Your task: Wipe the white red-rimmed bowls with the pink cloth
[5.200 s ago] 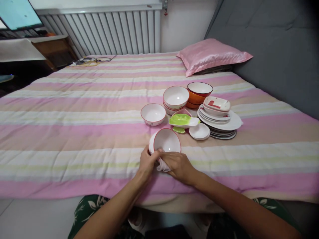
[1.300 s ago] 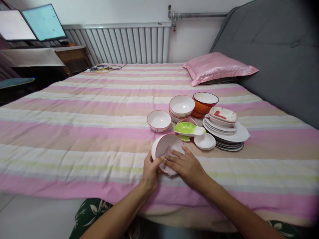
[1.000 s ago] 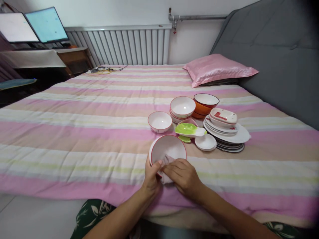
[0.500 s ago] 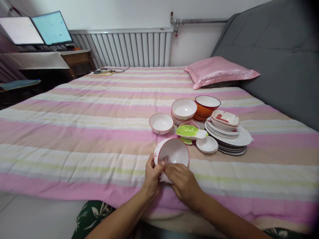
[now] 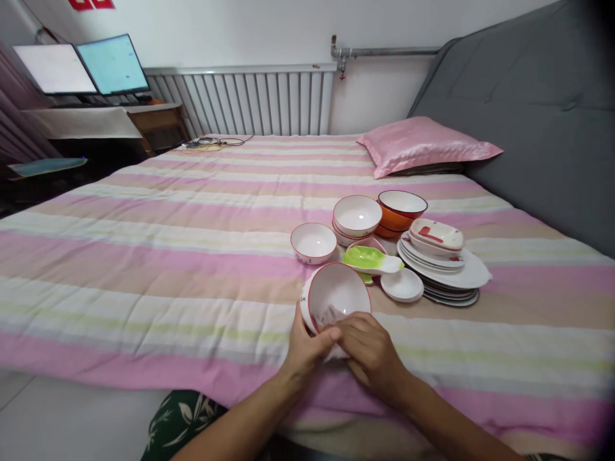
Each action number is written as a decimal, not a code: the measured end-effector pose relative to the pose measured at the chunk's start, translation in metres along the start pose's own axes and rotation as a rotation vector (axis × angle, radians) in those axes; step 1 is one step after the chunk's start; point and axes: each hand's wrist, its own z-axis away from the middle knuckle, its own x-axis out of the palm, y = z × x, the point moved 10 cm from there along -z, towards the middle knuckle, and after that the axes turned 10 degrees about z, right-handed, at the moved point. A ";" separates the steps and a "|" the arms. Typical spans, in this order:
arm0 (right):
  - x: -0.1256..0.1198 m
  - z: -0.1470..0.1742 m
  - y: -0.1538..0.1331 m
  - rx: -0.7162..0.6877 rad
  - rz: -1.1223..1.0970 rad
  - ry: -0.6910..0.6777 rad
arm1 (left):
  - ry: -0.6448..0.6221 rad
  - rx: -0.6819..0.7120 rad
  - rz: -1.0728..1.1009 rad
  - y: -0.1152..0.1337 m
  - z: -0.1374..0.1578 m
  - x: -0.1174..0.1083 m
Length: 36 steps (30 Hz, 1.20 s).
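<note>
Wiping seems in hand: the left hand (image 5: pixel 307 349) grips the tilted bowl (image 5: pixel 343 285) around seven o'clock, the right hand (image 5: pixel 372 352) bunches a cloth (image 5: pixel 330 316) over its six-o'clock rim — another bowl (image 5: pixel 314 242) sits at eleven. Reaching fresh rim calls for turning it.

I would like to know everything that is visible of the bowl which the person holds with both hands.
The bowl is round, deep and white, with a thin red rim and a small dark pattern on its outer left side. It looks like glossy ceramic. It is tilted, its opening turned toward the person, above the striped bedspread; whether its base touches the bedspread is hidden. The left hand grips its left side, and the right hand presses a pale cloth over its near rim.
</note>
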 end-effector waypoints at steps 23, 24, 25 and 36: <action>-0.013 -0.003 -0.007 -0.106 0.103 0.059 | -0.194 0.052 0.056 0.013 0.005 0.018; -0.016 -0.004 -0.010 -0.069 0.076 0.073 | -0.210 0.071 0.074 0.012 0.010 0.022; -0.018 -0.006 -0.013 -0.045 0.054 0.088 | -0.202 0.073 0.080 0.010 0.014 0.024; 0.011 0.003 0.006 -0.116 0.326 -0.060 | -0.095 0.033 0.022 0.013 -0.008 -0.001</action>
